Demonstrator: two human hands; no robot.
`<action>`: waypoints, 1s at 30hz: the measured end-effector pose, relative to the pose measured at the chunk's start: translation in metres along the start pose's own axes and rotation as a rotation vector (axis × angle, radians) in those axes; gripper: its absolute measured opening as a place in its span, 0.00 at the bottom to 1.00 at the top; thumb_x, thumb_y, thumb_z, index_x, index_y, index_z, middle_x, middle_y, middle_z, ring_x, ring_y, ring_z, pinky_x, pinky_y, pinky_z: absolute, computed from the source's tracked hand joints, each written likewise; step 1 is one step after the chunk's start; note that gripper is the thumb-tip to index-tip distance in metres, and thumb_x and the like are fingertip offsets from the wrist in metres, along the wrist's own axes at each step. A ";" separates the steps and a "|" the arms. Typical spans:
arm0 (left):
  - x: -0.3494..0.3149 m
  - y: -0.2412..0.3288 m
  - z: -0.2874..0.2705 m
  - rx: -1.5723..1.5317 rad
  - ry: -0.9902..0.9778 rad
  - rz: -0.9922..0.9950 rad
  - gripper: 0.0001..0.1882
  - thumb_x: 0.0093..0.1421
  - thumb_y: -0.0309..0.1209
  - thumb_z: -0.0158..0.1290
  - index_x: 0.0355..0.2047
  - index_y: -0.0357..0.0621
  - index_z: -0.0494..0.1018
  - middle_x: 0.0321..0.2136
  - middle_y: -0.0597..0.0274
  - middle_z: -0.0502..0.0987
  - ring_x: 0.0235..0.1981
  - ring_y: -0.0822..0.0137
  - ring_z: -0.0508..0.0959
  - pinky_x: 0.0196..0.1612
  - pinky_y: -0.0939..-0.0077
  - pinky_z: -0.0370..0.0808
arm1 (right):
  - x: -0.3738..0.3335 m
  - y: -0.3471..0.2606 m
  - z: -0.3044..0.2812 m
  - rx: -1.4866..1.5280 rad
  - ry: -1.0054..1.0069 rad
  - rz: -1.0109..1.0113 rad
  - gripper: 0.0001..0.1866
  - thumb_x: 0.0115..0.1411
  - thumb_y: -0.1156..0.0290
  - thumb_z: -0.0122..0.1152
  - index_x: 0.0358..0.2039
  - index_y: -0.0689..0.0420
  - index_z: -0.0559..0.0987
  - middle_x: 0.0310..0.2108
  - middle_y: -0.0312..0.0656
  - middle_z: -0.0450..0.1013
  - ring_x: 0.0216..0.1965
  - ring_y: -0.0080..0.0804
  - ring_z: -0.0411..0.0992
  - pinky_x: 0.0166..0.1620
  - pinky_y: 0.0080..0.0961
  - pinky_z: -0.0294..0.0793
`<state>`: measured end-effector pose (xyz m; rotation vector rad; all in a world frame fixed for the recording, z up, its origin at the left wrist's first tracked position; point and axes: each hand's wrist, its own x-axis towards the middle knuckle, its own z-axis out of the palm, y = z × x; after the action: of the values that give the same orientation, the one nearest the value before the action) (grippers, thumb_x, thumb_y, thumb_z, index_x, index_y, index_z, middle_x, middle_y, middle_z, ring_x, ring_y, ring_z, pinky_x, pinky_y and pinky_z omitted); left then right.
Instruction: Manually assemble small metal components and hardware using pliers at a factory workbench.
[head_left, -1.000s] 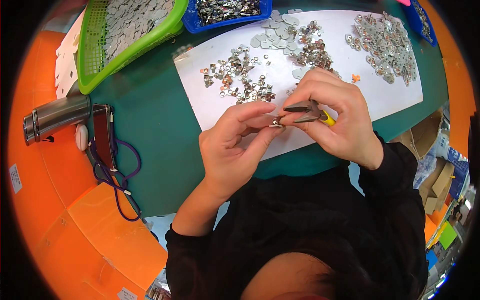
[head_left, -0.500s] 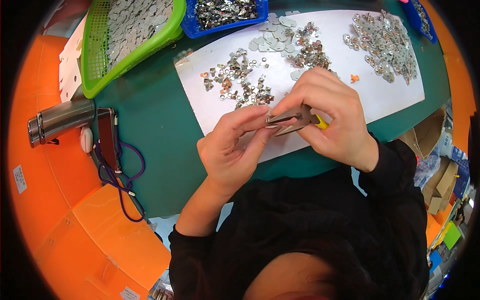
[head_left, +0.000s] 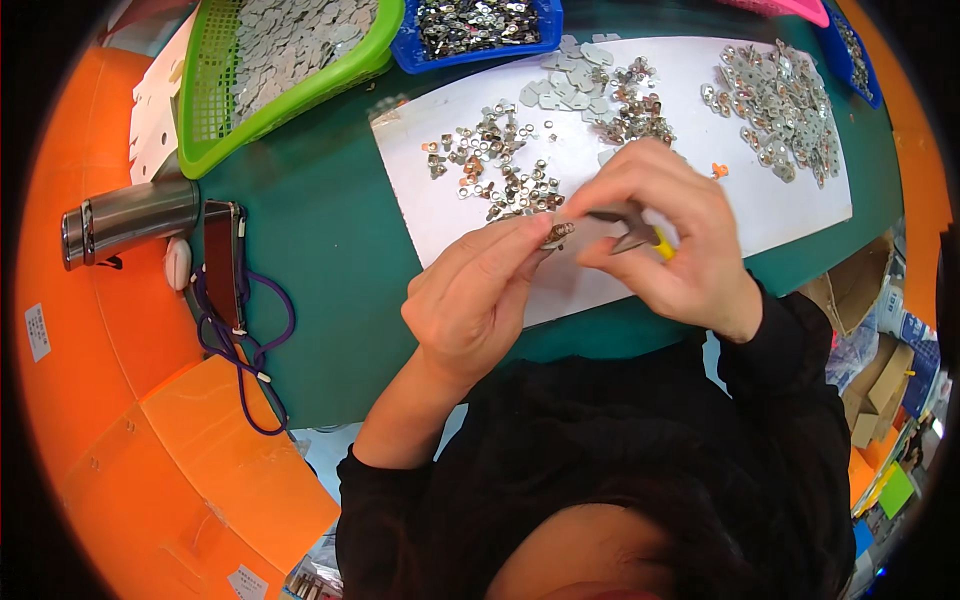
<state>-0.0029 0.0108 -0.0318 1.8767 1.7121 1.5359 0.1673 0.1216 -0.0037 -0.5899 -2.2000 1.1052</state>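
Between the thumb and fingers of my left hand (head_left: 475,290) is a small metal part (head_left: 558,234), its far end sticking out past the fingertips. My right hand (head_left: 680,240) is wrapped round a pair of pliers (head_left: 632,228) with a yellow handle; motion smears the jaws, which lie just right of the part. Beyond my hands, small metal fittings (head_left: 510,170) lie scattered on a white sheet (head_left: 420,215). Flat grey plates (head_left: 570,82) and more fittings (head_left: 640,118) are heaped farther back. Right of these is a pile of plates with fittings on them (head_left: 780,105).
A green basket (head_left: 290,100) of flat plates and a blue tray (head_left: 480,50) of fittings stand at the back of the green table (head_left: 330,300). At the left are a steel flask (head_left: 135,222) and a phone (head_left: 222,265) with a purple cord. Another blue tray (head_left: 850,60) sits far right.
The plier jaws have come away from the part in my left hand and shifted right. My left fingers have closed in, and more of the part shows.
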 end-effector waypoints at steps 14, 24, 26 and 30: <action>-0.014 0.000 0.004 -0.310 0.159 -0.333 0.09 0.56 0.16 0.59 0.39 0.33 0.79 0.31 0.56 0.82 0.30 0.70 0.82 0.34 0.82 0.77 | 0.001 0.006 -0.003 -0.587 -0.035 -0.179 0.20 0.54 0.49 0.64 0.33 0.55 0.79 0.30 0.38 0.71 0.33 0.38 0.69 0.37 0.30 0.66; -0.006 -0.003 -0.005 -0.189 0.044 -0.190 0.07 0.57 0.16 0.59 0.37 0.35 0.79 0.32 0.55 0.83 0.30 0.68 0.82 0.32 0.80 0.77 | -0.001 0.008 -0.008 -0.659 -0.037 -0.239 0.22 0.50 0.46 0.65 0.30 0.53 0.79 0.25 0.34 0.69 0.27 0.35 0.68 0.31 0.28 0.66; -0.003 -0.003 -0.007 -0.153 -0.005 -0.136 0.06 0.58 0.17 0.58 0.37 0.36 0.78 0.31 0.57 0.83 0.29 0.67 0.82 0.31 0.80 0.76 | -0.002 0.011 -0.004 -0.578 -0.004 -0.237 0.18 0.48 0.48 0.69 0.26 0.49 0.78 0.22 0.31 0.65 0.24 0.31 0.64 0.27 0.27 0.63; -0.003 -0.001 -0.002 -0.223 0.003 -0.150 0.05 0.61 0.17 0.54 0.37 0.35 0.77 0.28 0.57 0.82 0.27 0.68 0.81 0.29 0.81 0.75 | -0.010 0.007 0.001 -0.523 -0.081 -0.146 0.21 0.51 0.47 0.65 0.29 0.54 0.79 0.23 0.35 0.69 0.25 0.34 0.67 0.27 0.29 0.65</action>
<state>-0.0039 0.0074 -0.0333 1.6011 1.5692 1.5972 0.1745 0.1190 -0.0129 -0.5922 -2.5701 0.4794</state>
